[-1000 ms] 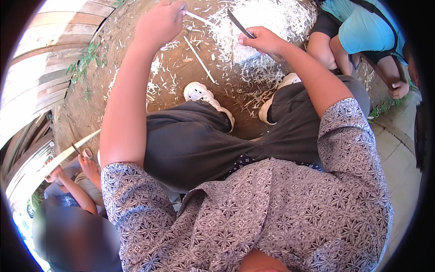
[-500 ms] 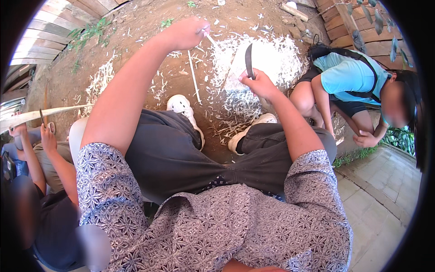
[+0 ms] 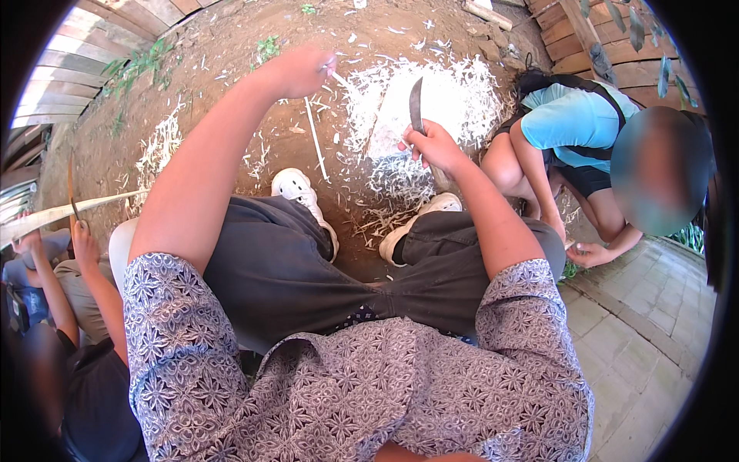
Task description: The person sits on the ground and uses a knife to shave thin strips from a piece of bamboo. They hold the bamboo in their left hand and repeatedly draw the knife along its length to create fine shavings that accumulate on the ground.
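Note:
My left hand is held out at the far left of the shavings, fingers closed on a thin pale strip whose short end pokes out toward the heap. In my right hand is a knife; its dark, curved blade points up and away from me. Knife and strip are apart. Behind the blade spreads a bright heap of pale shavings, overexposed in the middle. A long, thin pale strip lies on the dirt between my left forearm and the heap.
At the right a person in a light blue shirt crouches close to the heap. On the left another person's hand holds a blade beside a long pale strip. My white shoes rest on the dirt below the shavings.
My left hand has drawn slightly left and toward me with its strip. My right hand's fingers look a little looser on the knife. The crouching person's head and hands have shifted.

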### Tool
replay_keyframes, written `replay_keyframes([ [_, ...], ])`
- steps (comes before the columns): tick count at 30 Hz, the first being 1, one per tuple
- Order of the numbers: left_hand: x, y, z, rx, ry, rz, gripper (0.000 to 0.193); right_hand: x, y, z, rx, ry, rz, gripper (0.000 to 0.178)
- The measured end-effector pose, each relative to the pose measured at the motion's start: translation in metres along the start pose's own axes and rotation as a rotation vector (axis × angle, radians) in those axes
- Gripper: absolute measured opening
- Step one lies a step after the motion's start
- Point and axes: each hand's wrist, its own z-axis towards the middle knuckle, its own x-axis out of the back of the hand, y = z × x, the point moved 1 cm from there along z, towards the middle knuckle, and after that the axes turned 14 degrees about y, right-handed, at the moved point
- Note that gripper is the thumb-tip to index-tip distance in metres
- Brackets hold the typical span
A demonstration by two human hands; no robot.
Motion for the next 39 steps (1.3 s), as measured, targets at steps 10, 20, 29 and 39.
replay_keyframes([
  [10, 0.081, 0.111, -0.008, -0.308, 1.281, -0.177, 0.054, 0.002, 0.005, 0.003, 0.059, 0.127, 0.001, 0.028],
  [20, 0.128, 0.096, -0.089, -0.597, 0.566, -0.83, 0.105, 0.01, 0.024, 0.015, -0.03, 0.245, -0.043, 0.028],
  [29, 0.11, 0.079, -0.111, -0.566, 0.481, -0.928, 0.099, 0.007, 0.024, 0.014, -0.066, 0.218, -0.112, 0.027],
  [39, 0.108, 0.073, -0.111, -0.551, 0.475, -0.947, 0.093, 0.002, 0.021, 0.016, -0.099, 0.197, -0.126, 0.026],
])
